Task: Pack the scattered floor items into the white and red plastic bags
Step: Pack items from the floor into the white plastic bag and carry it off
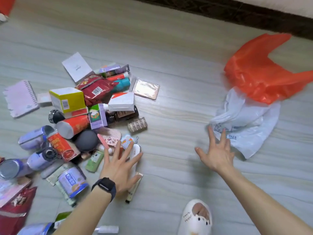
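Note:
A pile of scattered items [81, 119] covers the floor at the left: boxes, cans, snack packets, tubes and bottles. My left hand [121, 165], with a dark watch on the wrist, hovers with spread fingers over the pile's right edge, above a white tube [136, 152]. My right hand [217, 152] reaches with straight, spread fingers toward the white plastic bag [250, 126], its fingertips at the bag's near edge. The red plastic bag [259, 70] lies crumpled behind the white one, overlapping its far end. Neither hand holds anything.
A pink spiral notebook [21, 98] lies left of the pile. A dark red packet [15, 211] sits at the bottom left. My foot in a white slipper [197, 217] stands at the bottom centre. A dark baseboard [237, 12] runs along the back.

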The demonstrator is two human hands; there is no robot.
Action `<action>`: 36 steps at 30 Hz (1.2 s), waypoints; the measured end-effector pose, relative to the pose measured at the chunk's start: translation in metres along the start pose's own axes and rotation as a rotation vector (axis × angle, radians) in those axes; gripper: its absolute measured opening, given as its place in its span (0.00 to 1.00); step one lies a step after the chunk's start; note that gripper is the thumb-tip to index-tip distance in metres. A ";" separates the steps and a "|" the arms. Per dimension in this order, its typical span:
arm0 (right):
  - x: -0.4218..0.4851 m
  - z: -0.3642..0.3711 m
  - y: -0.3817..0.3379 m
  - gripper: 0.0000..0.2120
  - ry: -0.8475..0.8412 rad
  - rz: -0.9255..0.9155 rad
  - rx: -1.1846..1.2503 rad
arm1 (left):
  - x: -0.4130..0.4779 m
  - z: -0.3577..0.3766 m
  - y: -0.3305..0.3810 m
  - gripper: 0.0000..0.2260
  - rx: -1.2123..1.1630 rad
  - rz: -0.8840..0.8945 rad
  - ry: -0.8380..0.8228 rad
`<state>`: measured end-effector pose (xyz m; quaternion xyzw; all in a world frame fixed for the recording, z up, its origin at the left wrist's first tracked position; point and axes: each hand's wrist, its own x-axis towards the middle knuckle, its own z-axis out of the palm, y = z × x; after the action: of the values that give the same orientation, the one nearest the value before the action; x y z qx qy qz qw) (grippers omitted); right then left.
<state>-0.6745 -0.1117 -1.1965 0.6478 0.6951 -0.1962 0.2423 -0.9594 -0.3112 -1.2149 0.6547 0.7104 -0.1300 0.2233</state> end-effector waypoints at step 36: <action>-0.236 -0.132 -0.031 0.23 0.517 -1.015 0.799 | -0.157 -0.234 0.036 0.37 -0.376 -0.190 0.552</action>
<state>-0.7061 -0.2276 -0.9520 0.3080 0.8220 -0.3654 -0.3097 -0.9517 -0.3327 -0.9319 0.5434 0.8133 0.1650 0.1262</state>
